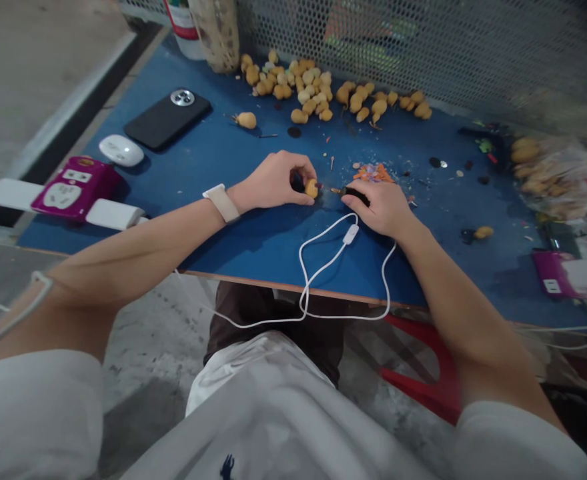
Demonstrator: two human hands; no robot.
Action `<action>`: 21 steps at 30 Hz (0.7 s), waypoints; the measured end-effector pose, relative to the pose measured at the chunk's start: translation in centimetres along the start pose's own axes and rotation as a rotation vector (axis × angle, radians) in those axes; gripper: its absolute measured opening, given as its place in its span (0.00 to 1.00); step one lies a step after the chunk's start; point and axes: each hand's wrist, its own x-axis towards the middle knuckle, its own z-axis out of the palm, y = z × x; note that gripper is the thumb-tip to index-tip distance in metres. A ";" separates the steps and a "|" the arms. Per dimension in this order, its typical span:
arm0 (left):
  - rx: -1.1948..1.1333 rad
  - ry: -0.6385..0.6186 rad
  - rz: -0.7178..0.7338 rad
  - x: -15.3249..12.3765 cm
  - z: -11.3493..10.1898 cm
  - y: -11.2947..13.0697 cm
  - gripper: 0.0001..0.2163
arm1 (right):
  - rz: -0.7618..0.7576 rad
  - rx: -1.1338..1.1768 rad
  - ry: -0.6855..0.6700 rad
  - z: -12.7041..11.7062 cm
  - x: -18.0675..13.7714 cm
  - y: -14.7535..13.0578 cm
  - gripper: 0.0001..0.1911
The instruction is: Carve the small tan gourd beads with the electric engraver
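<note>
My left hand (pixel 276 179), with a pale band on the wrist, pinches a small yellow-brown gourd (pixel 312 189) between thumb and fingers just above the blue table (pixel 253 237). In my right hand (pixel 378 205) is a corded pen tool (pixel 354 194) with a black grip and a thin tip, pointing left at the gourd. A small gap seems to separate tip and gourd. From beneath my right hand a white cord (pixel 305 263) with an inline switch (pixel 351 234) loops over the table's front edge. Orange shavings (pixel 375 173) lie just beyond my right hand.
Several small gourds (pixel 306 83) are heaped along the back by a perforated metal panel (pixel 423 47). To the left lie a black phone (pixel 166 120), a white case (pixel 121 151) and a purple power socket (pixel 76 189). At right are a bag of gourds (pixel 548 160) and another purple socket (pixel 556 275).
</note>
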 end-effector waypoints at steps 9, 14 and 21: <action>0.014 -0.006 -0.063 -0.2 -0.4 1.0 0.17 | -0.010 -0.023 0.015 0.3 -0.1 0.1 0.36; 0.037 -0.034 -0.085 -0.2 -0.4 1.3 0.16 | -0.007 -0.043 0.000 0.3 0.0 0.0 0.38; 0.018 -0.035 -0.099 -0.2 -0.5 1.6 0.18 | -0.001 -0.060 0.000 0.5 0.0 0.0 0.42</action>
